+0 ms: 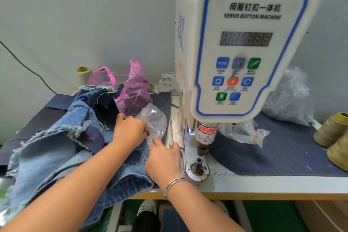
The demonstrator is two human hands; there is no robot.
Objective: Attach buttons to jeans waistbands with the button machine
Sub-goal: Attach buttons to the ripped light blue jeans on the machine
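A white servo button machine (243,47) stands at the right of the table, its punch head (204,137) above the round lower die (197,168). A heap of light and dark blue jeans (56,149) lies at the left. My left hand (130,132) rests on the denim with its fingers curled, pinching a small dark button (148,133) at the mouth of a clear plastic bag (154,120). Just left of the die, my right hand (163,158) has loosely curled fingers on the edge of the denim, a silver bangle on its wrist.
A pink plastic bag (135,88) sits behind the clear one. More clear bags (288,98) lie right of the machine. Thread cones stand at the far right (333,130) and back left (82,75). A foot pedal and a shoe (148,211) show under the table.
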